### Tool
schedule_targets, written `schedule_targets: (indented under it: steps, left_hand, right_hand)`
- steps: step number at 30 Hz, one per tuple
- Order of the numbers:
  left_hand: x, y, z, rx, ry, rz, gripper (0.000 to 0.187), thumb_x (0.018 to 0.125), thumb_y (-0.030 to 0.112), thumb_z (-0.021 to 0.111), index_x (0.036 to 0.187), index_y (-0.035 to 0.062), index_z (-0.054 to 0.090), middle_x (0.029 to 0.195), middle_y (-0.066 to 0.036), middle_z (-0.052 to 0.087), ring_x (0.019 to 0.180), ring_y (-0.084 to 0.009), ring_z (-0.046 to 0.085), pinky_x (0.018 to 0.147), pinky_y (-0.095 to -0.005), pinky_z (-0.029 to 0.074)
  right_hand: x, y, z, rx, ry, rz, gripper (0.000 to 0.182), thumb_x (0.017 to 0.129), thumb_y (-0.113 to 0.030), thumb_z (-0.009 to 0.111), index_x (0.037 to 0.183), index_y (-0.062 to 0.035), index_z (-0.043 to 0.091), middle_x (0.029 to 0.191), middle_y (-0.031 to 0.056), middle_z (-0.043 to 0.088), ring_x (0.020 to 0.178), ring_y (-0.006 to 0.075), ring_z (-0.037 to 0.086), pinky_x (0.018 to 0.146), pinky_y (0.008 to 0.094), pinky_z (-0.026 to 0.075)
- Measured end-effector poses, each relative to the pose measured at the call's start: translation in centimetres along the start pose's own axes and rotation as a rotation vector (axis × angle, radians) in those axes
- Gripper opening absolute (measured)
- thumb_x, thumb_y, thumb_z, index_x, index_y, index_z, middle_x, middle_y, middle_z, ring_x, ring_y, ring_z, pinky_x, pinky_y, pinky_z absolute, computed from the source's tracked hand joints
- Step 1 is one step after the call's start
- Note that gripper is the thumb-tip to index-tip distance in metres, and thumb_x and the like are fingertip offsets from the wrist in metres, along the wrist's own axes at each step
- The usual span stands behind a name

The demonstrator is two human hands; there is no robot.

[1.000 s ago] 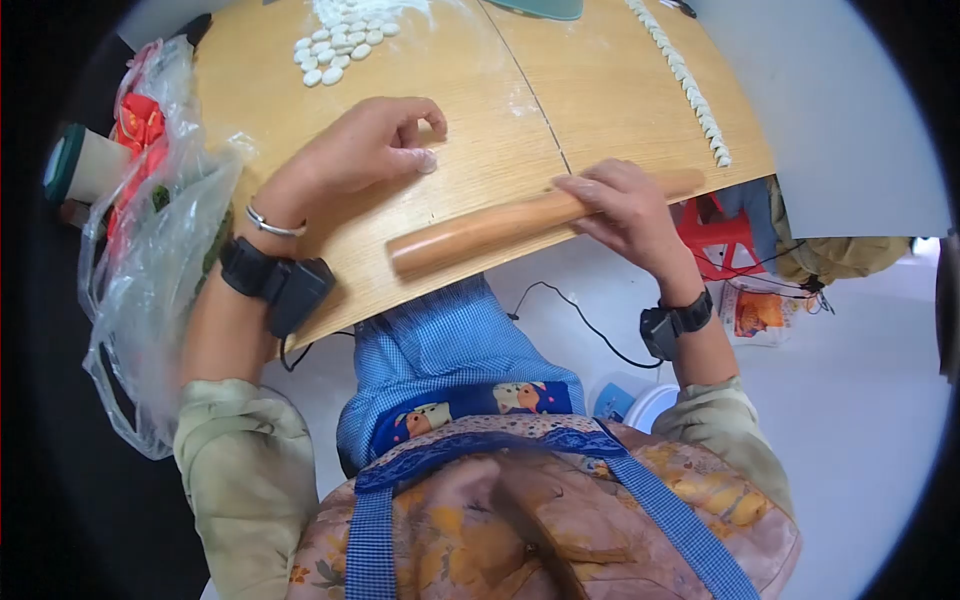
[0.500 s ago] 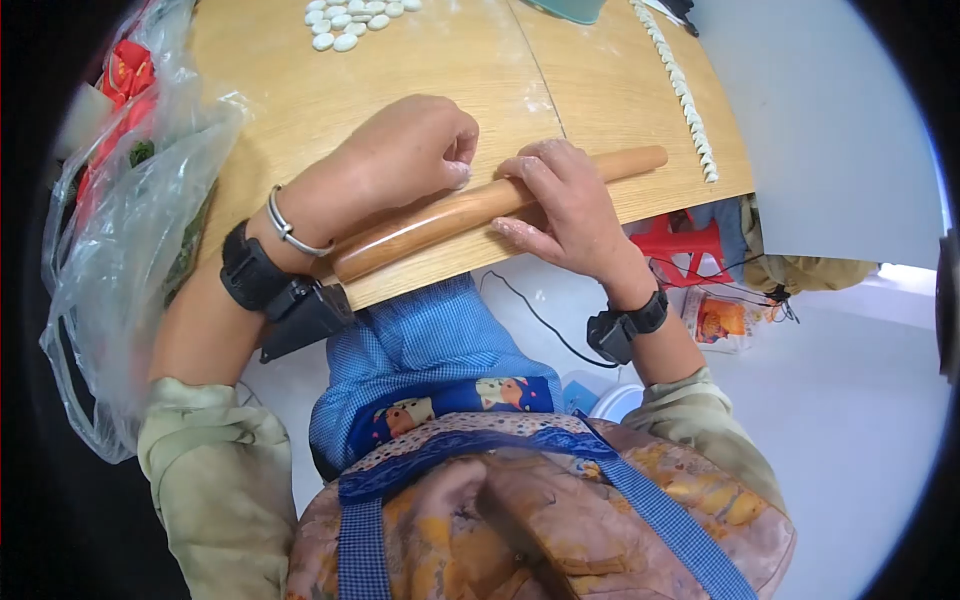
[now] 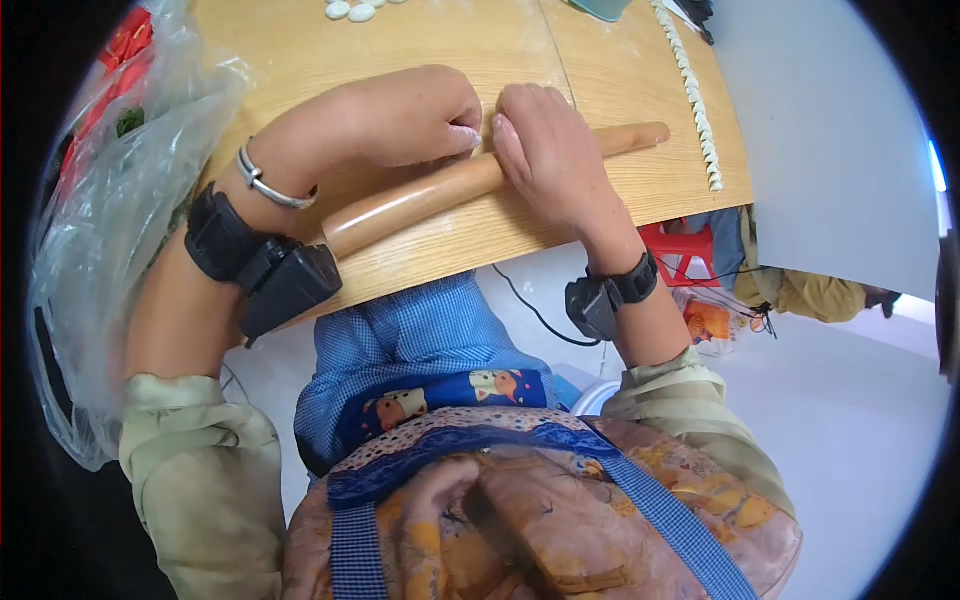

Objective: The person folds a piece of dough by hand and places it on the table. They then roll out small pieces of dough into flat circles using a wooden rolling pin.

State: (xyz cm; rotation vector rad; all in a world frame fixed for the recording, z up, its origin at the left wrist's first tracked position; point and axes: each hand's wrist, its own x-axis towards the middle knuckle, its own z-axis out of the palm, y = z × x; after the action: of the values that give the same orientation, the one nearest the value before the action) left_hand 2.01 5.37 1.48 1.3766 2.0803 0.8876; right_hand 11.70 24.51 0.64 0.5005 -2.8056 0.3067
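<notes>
A smooth wooden rolling pin [image 3: 420,197] lies slantwise near the table's front edge. My right hand [image 3: 550,150] rests over its middle, fingers bent together over the far side, and presses on it. Just beyond the pin, my left hand [image 3: 440,120] is curled, fingertips turned down toward the tabletop; whatever they pinch is hidden. The two hands almost meet. Small white dough discs [image 3: 361,12] lie at the top edge of the view.
The wooden table [image 3: 480,45] has a row of small white dough pieces [image 3: 690,85] at its right. A clear plastic bag [image 3: 120,200] covers the left side. A red stool [image 3: 685,250] stands below the table, and a green container [image 3: 600,8] shows at the top.
Both hands have moved forward, away from my body, and closer together. My right hand's fingers have drawn together over the pin. The view has shifted, so fewer discs show.
</notes>
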Motion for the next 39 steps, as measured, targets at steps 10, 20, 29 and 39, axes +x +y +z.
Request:
schedule_targets:
  steps: [10,20,29,39]
  left_hand:
    - [-0.4,0.0,0.9,-0.107,0.007,0.042,0.012,0.082,0.007,0.069,0.088,-0.0039,0.068,0.077,-0.019,0.066,0.066,-0.0259,0.062,0.066,-0.0372,0.05]
    - [-1.6,0.6,2.3,0.166,0.197,0.134,0.008,0.074,0.001,0.067,0.08,0.0007,0.062,0.07,-0.015,0.06,0.067,-0.0326,0.059,0.062,-0.0409,0.047]
    - [-1.2,1.2,1.5,-0.012,0.13,0.01,0.009,0.077,0.005,0.071,0.08,-0.0014,0.066,0.075,-0.016,0.067,0.067,-0.0258,0.063,0.063,-0.0367,0.05]
    - [-0.6,-0.4,0.8,0.084,0.058,0.116,0.026,0.091,0.018,0.059,0.091,-0.0072,0.066,0.08,-0.025,0.065,0.072,-0.0363,0.063,0.073,-0.0423,0.051]
  right_hand:
    - [-2.9,-1.8,-0.3,-0.014,0.086,0.027,0.025,0.092,-0.027,0.062,0.096,-0.0046,0.053,0.091,0.016,0.053,0.088,0.0361,0.051,0.078,0.0478,0.04]
    - [-7.6,-3.7,-0.1,0.011,0.129,0.107,0.031,0.09,-0.03,0.061,0.108,-0.0051,0.058,0.107,0.017,0.054,0.105,0.0378,0.048,0.098,0.0512,0.034]
    - [-7.2,-3.6,-0.1,-0.011,0.136,0.085,0.029,0.09,-0.03,0.062,0.103,-0.0054,0.058,0.103,0.0168,0.054,0.1,0.0368,0.048,0.093,0.0497,0.035]
    - [-1.3,-1.5,1.0,-0.047,0.107,0.062,0.018,0.09,-0.022,0.059,0.09,-0.0044,0.054,0.089,0.0156,0.054,0.086,0.0351,0.051,0.076,0.0468,0.041]
